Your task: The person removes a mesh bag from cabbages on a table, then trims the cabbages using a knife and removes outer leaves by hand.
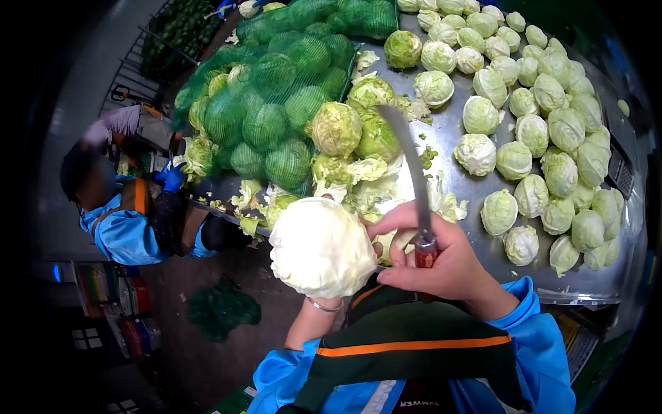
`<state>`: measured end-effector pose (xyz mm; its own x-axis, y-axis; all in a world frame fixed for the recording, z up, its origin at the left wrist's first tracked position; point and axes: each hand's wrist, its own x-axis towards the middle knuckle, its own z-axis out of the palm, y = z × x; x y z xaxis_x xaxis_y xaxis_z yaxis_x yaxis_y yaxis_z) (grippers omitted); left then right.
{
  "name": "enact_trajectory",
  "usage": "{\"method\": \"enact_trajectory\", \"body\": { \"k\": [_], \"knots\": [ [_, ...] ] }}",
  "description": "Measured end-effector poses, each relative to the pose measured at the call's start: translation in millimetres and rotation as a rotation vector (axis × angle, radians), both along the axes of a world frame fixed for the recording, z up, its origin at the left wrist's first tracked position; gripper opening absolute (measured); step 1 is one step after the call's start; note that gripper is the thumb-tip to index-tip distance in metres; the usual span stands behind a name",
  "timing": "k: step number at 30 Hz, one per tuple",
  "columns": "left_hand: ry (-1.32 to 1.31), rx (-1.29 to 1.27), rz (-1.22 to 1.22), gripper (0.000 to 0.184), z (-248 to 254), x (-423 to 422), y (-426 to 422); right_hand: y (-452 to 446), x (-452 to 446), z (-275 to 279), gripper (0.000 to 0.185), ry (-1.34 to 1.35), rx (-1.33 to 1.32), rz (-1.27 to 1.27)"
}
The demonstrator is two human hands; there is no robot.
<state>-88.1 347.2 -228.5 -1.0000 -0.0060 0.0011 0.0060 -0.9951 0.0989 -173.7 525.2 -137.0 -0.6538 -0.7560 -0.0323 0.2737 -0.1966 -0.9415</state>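
Note:
A peeled, pale cabbage (323,247) rests in my left hand (327,303), which grips it from below and behind. Most of that hand's fingers are hidden by the cabbage. My right hand (448,259) is closed around the red handle of a curved knife (412,148), whose blade points up and away from me. The right fingertips are at the cabbage's right edge; whether they touch it I cannot tell. Just beyond lie untrimmed cabbages (336,129) and loose outer leaves (369,169) on the metal table (452,181).
Green mesh sacks of cabbages (272,124) cover the table's left side. Many trimmed cabbages (531,134) spread across the right. At left a co-worker (131,214) in blue gloves stands by the table. A green net (224,310) lies on the floor.

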Motion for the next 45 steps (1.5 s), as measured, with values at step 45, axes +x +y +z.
{"method": "enact_trajectory", "body": {
  "k": [45],
  "knots": [
    [-0.223,-0.302,0.075,0.113,7.4,-7.6,26.8,-10.5,-7.3,-37.5,0.031,-0.781,-0.123,-0.081]
  ]
}}
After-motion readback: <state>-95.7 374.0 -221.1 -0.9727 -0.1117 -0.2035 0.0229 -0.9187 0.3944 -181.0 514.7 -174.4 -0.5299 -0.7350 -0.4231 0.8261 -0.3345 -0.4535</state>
